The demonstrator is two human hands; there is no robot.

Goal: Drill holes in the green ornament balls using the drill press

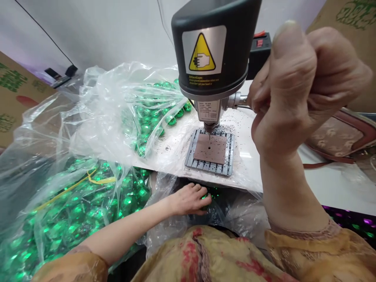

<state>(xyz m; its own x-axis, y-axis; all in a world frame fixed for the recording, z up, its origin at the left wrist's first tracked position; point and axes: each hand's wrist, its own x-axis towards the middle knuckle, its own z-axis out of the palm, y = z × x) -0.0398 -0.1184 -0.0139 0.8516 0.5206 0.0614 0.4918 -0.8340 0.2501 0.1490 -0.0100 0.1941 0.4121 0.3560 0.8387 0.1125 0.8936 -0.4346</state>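
Observation:
A small black bench drill press (214, 51) with a yellow warning label stands in front of me. My right hand (296, 82) is raised beside its head, closed around the feed lever (242, 100), whose grip is mostly hidden by the fingers. Under the thin drill bit (210, 137) lies a square brown pad (216, 154) with a dark hole, on a slotted metal base plate (230, 168). Below the table edge, my left hand (190, 199) has its fingers bent and apart over dark plastic. Shiny green bits show at its fingertips.
Clear plastic bags of shiny green faceted balls (147, 117) lie on the table and at my left (111, 196). Dark shavings dot the white table (246, 156) around the drill. A patterned handbag (343, 133) sits at right. Cardboard boxes (17, 94) stand on both sides.

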